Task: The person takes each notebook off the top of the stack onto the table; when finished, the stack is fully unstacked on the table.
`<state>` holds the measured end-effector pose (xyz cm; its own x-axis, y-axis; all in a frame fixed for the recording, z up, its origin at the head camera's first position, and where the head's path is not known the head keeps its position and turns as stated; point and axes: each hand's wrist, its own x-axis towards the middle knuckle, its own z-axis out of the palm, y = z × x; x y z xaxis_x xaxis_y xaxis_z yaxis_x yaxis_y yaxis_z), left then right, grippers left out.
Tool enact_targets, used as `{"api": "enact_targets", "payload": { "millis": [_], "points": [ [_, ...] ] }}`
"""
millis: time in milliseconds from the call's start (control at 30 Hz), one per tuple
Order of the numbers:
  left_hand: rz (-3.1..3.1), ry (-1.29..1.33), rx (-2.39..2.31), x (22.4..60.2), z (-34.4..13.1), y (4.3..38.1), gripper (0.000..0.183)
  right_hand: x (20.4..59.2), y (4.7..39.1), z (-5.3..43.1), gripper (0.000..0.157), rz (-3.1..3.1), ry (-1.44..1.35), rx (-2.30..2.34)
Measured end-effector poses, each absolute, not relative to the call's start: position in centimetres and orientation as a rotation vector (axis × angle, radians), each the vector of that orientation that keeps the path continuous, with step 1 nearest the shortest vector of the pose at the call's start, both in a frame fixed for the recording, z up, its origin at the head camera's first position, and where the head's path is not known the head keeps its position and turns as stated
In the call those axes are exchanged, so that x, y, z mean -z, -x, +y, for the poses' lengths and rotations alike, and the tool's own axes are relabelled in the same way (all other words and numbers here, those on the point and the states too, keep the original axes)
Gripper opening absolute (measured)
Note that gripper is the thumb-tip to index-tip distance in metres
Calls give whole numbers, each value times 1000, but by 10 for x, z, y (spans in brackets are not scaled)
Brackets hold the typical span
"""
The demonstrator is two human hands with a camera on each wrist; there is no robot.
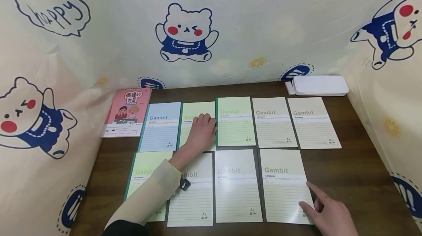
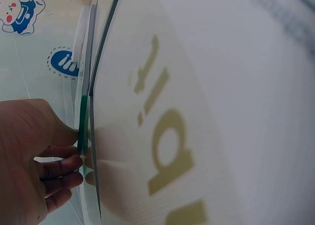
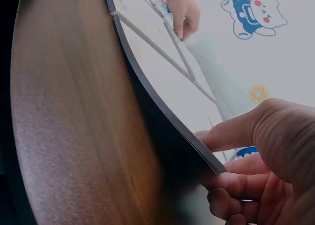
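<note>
Two rows of thin "Gambit" notebooks lie flat on a dark wooden table (image 1: 356,170). My left hand (image 1: 202,131) rests over a pale green notebook (image 1: 194,111) in the back row. Its curled fingers (image 2: 61,168) and thumb pinch the dark green spine edge of the neighbouring green notebook (image 1: 235,122), seen close in the left wrist view (image 2: 82,121). My right hand (image 1: 324,210) is at the right edge of the front-right grey notebook (image 1: 283,188). In the right wrist view the thumb lies on top and the fingers (image 3: 231,185) underneath, with that edge of the notebook (image 3: 192,107) raised off the wood.
A pink illustrated book (image 1: 126,113) lies at the back left beside a blue notebook (image 1: 161,126). A white flat case (image 1: 319,85) sits at the back right. Cloth walls printed with bears (image 1: 186,33) close in the table on three sides. Bare wood (image 3: 74,112) shows right of the notebooks.
</note>
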<state>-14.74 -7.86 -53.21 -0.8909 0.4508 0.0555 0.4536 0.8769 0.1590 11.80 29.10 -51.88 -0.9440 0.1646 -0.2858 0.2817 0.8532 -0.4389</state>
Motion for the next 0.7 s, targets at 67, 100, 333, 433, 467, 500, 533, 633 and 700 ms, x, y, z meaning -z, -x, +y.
{"api": "enact_targets", "payload": {
  "millis": [67, 100, 333, 433, 467, 500, 533, 633, 700],
  "points": [
    [-3023, 722, 267, 532, -79, 147, 26, 519, -116, 291, 75, 2771, -331, 706],
    [-3021, 722, 266, 532, -79, 147, 26, 519, -114, 292, 76, 2755, -330, 700],
    [-3029, 728, 270, 534, -79, 147, 28, 507, -94, 298, 64, 2755, -299, 695],
    [-3033, 716, 287, 533, -81, 146, 27, 503, -74, 292, 40, 2926, -225, 824],
    [-3033, 714, 298, 532, -82, 145, 26, 502, -66, 288, 33, 2982, -189, 887],
    [-3031, 713, 306, 532, -82, 145, 25, 502, -56, 284, 26, 3027, -149, 953],
    [-3028, 713, 314, 532, -83, 145, 24, 501, -45, 278, 22, 3052, -112, 1022],
    [-3020, 721, 336, 533, -84, 146, 23, 504, -8, 262, 17, 3034, -18, 1161],
    [-3023, 725, 344, 535, -84, 146, 24, 510, 17, 252, 19, 2981, 5, 1191]
  ]
}}
